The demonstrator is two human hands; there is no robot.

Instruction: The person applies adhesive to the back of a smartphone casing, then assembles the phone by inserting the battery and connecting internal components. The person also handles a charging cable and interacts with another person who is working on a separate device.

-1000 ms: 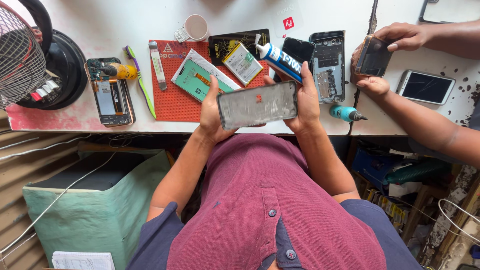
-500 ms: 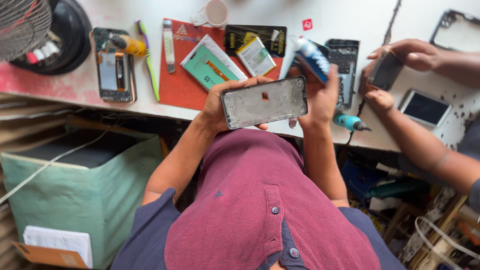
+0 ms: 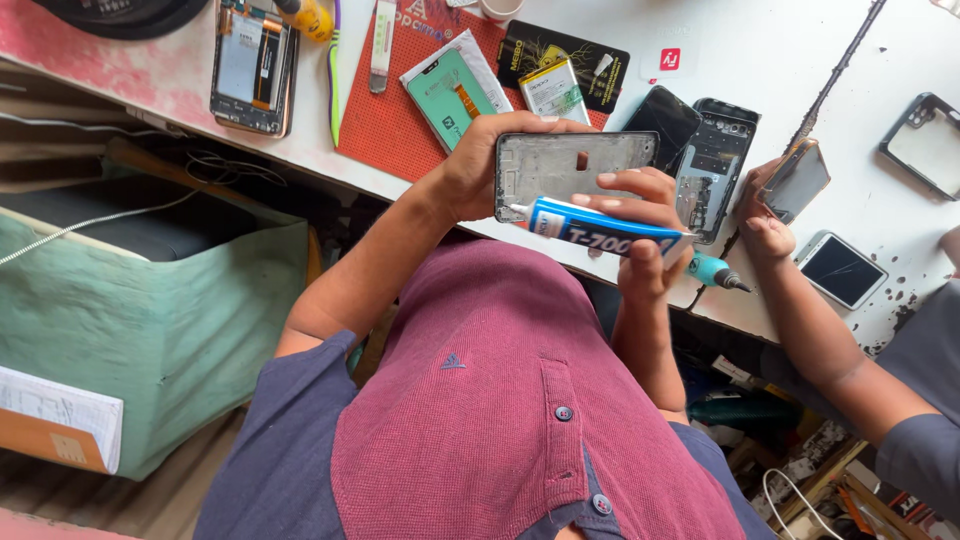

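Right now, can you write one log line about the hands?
left hand: holds grey metal phone frame | right hand: holds blue-and-white glue tube, nozzle at frame's lower edge

Red work mat on the white bench, green-backed replacement screen in a clear sleeve lying on it. Black packet just beyond, small battery on top. Opened phone with exposed internals left of the mat, green toothbrush between them. Dark phone body and black screen panel side by side. Teal screwdriver at the bench edge. Co-worker's hand grips another phone; white phone just beside. Green cloth-covered box below the bench.
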